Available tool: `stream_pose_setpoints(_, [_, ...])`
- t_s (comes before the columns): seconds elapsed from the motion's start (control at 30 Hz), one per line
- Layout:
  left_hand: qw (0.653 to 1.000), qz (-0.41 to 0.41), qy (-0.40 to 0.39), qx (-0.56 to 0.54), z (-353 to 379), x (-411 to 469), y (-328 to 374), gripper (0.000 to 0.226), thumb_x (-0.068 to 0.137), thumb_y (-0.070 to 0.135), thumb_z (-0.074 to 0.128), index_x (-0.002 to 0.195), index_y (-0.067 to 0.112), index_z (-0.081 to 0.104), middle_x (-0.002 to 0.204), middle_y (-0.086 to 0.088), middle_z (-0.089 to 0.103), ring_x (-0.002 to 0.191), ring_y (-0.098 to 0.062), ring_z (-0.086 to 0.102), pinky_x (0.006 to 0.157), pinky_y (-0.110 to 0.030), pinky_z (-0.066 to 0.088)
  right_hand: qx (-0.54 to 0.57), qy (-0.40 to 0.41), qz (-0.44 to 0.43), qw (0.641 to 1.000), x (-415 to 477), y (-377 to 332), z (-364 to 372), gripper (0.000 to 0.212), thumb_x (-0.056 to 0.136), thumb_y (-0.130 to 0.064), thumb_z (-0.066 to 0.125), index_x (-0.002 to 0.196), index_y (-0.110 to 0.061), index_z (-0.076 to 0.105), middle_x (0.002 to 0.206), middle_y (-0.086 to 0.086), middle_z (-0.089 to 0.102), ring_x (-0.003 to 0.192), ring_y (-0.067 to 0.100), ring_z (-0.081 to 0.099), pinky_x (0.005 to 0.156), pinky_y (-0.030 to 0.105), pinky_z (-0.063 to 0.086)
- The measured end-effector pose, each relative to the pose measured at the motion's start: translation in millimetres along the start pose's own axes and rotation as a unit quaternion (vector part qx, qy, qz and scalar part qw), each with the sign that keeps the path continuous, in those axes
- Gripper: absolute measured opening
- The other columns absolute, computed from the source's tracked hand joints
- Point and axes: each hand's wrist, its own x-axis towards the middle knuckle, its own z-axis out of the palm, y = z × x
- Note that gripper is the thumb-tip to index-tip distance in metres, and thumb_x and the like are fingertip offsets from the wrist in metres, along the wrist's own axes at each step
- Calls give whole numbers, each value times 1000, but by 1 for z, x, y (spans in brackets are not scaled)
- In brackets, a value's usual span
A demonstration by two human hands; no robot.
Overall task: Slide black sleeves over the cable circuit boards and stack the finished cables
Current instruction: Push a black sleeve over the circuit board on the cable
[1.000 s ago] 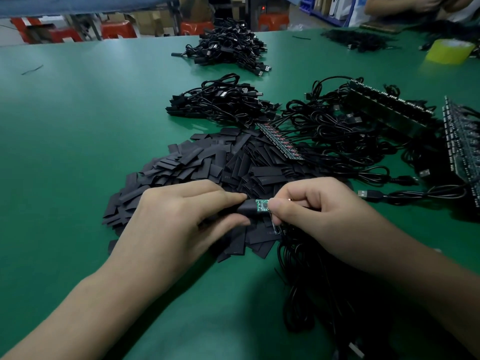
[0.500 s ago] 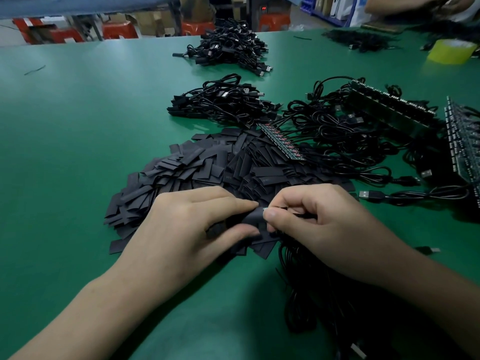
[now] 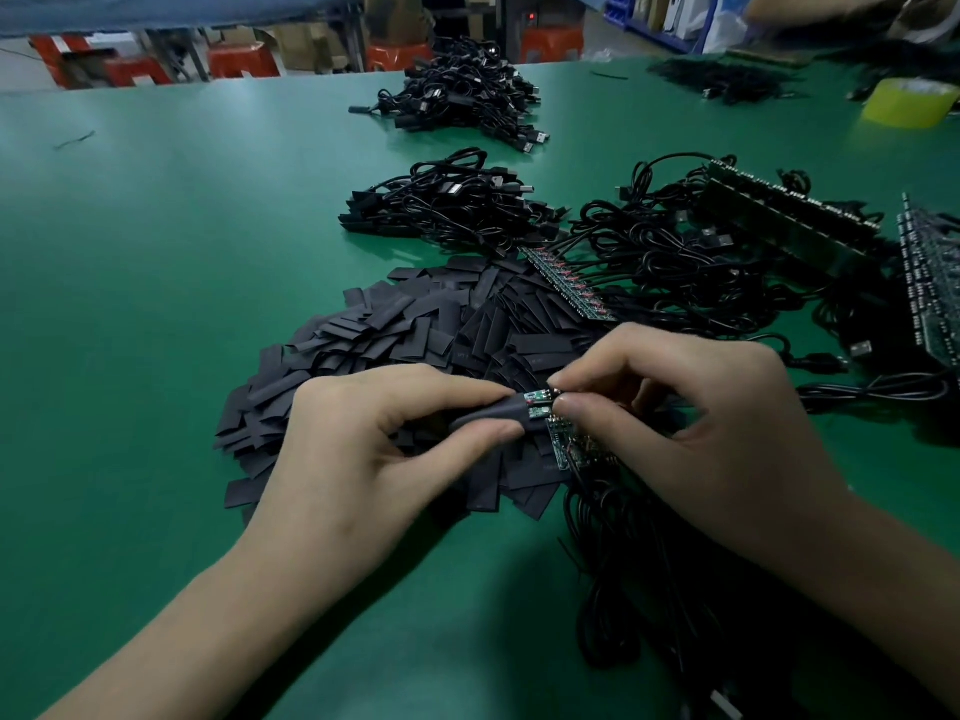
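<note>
My left hand (image 3: pixel 374 439) pinches a black sleeve (image 3: pixel 493 414) between thumb and forefinger. Its open end meets a small green circuit board (image 3: pixel 539 397), which my right hand (image 3: pixel 696 413) pinches at its right end. Only the board's left tip sits inside the sleeve. Below it more green boards (image 3: pixel 563 444) on black cables (image 3: pixel 649 589) lie under my right hand. Both hands hover over a pile of loose black sleeves (image 3: pixel 415 324).
A stack of sleeved cables (image 3: pixel 441 205) lies beyond the pile, and a second heap (image 3: pixel 462 98) sits farther back. To the right are tangled cables with board strips (image 3: pixel 569 283) and dark racks (image 3: pixel 789 220). A yellow tape roll (image 3: pixel 906 101) stands far right.
One second ago a board stood partly out of the sleeve; half a second ago it was covered. Now another green board shows at the mouth of a sleeve held the same way.
</note>
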Motion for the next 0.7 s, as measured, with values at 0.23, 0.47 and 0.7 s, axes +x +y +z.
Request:
stream_pose_setpoints(0.23, [1000, 16, -5, 5, 1, -1, 0, 19, 84, 30, 77, 102, 26, 80, 90, 18, 75, 83, 1, 70, 74, -23, 55, 8, 0, -26, 1000, -1, 4, 2, 6, 88, -22, 77, 90, -17, 76, 80, -9, 71, 73, 6, 66, 62, 26, 48])
stream_pose_setpoints(0.47, [999, 31, -1, 20, 2, -1, 2, 19, 85, 29, 77, 102, 22, 80, 92, 15, 75, 84, 2, 69, 76, -20, 54, 28, -14, -9, 999, -2, 1, 5, 11, 87, -24, 77, 97, -18, 74, 79, -15, 69, 73, -1, 65, 64, 19, 49])
stream_pose_setpoints(0.7, [998, 57, 32, 24, 2, -1, 3, 18, 87, 28, 76, 102, 19, 79, 92, 12, 75, 84, -1, 69, 76, -20, 54, 68, 7, 29, 997, -4, -3, 7, 10, 87, -24, 76, 95, -19, 75, 76, -14, 71, 71, 7, 68, 60, 27, 51])
